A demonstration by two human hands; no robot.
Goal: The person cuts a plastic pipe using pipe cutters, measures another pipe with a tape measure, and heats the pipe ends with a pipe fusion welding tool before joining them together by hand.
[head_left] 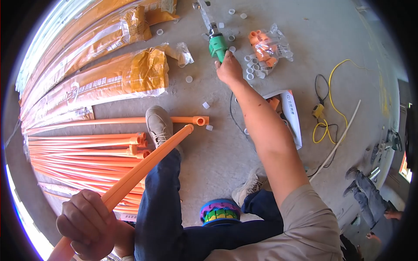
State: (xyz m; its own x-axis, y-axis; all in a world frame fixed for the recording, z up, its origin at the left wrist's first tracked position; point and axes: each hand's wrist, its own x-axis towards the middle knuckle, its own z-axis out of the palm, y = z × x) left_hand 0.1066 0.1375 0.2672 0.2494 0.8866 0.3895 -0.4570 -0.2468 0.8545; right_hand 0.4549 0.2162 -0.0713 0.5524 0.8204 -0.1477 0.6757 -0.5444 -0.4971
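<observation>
My left hand (89, 222) is closed round an orange pipe (146, 167) that slants up to the right across my left leg. The pipe's far end is near an elbow fitting (200, 121) on another orange pipe lying under my shoe. Stretched forward, my right hand (229, 69) is wrapped round the handle of a green tool (217, 47) with a metal head. To the right of the tool lie small white rings (250, 70) and a plastic bag of orange fittings (264, 45).
Wrapped pipe bundles (104, 78) and many loose orange pipes (87, 152) lie on the left. An open box (291, 113), yellow cable (333, 93) and white pipe (337, 143) are on the right. Another person's legs (365, 198) show at far right. A colourful stool (220, 211) is under me.
</observation>
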